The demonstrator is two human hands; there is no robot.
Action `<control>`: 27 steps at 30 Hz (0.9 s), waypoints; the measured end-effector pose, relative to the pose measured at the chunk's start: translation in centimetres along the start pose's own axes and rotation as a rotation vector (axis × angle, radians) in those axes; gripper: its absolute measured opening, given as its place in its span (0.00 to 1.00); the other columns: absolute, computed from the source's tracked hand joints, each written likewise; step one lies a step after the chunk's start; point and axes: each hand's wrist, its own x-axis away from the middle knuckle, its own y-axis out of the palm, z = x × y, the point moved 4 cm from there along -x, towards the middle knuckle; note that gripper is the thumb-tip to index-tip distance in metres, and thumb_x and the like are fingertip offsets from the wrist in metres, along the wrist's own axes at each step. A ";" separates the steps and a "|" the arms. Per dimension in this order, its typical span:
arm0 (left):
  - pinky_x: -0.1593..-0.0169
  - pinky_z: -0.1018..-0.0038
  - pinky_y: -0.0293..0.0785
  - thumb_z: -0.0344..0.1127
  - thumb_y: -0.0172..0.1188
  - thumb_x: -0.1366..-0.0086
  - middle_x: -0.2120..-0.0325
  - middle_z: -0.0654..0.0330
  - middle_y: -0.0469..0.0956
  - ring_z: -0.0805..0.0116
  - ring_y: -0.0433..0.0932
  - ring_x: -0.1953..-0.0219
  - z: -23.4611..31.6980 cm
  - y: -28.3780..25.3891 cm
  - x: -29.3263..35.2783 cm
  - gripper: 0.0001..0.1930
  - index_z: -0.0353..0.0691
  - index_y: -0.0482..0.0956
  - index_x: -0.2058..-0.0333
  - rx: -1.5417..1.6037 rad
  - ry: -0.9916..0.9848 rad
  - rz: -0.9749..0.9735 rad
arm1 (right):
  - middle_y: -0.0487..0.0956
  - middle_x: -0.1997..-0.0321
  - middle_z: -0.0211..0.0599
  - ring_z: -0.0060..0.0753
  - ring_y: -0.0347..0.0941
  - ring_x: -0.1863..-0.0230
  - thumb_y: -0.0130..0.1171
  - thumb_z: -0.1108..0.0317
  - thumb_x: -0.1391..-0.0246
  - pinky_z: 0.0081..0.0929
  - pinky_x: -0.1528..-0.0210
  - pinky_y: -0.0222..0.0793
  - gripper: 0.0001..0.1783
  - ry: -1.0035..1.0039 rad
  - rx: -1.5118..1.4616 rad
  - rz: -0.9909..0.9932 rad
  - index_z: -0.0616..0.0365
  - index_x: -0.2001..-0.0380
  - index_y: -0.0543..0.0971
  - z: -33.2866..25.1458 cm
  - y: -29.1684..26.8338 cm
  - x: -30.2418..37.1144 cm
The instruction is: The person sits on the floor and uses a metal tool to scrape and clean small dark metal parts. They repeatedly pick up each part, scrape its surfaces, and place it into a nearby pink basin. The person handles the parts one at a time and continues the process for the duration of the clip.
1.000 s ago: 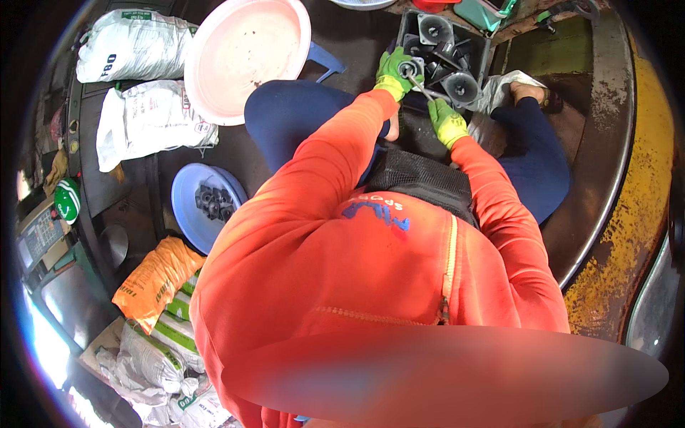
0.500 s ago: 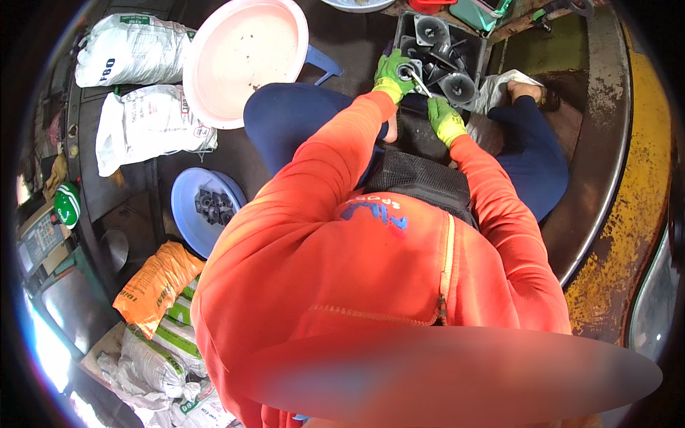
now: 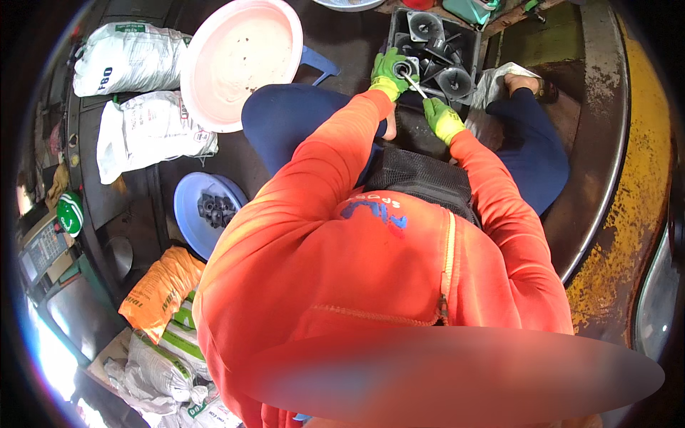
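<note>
My left hand (image 3: 389, 73), in a green and yellow glove, grips a dark funnel-shaped part (image 3: 402, 69) with its round opening facing up. My right hand (image 3: 444, 120), gloved alike, is closed around a slim pale tool (image 3: 416, 86), whose far end rests at the mouth of that part. Whether the tip is a blade or a plain rod cannot be made out. Just beyond both hands stands a black crate (image 3: 479, 51) of similar black horn-shaped parts (image 3: 452, 82), with square flanges and wide round mouths.
A pink basin (image 3: 242, 57) with scattered specks stands at the left, near a blue stool (image 3: 319, 63). Below it a blue basin (image 3: 187, 207) holds small black parts (image 3: 215, 209). White sacks (image 3: 132, 60) and an orange bag (image 3: 160, 289) line the left side. A rusty yellow edge (image 3: 628, 235) curves along the right.
The tool has shifted slightly and its tip still meets the part's opening. Both hands keep their grips, and the whole view has tilted a little.
</note>
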 end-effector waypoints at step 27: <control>0.35 0.57 0.53 0.53 0.75 0.64 0.39 0.54 0.61 0.40 0.54 0.37 0.0 0.1 0.7 0.42 0.44 0.72 0.48 0.072 -0.067 -0.001 | 0.75 0.58 0.56 0.63 0.70 0.56 0.37 0.53 0.37 0.51 0.56 0.64 0.20 -0.070 -0.331 0.182 0.57 0.60 0.71 0.2 0.0 0.8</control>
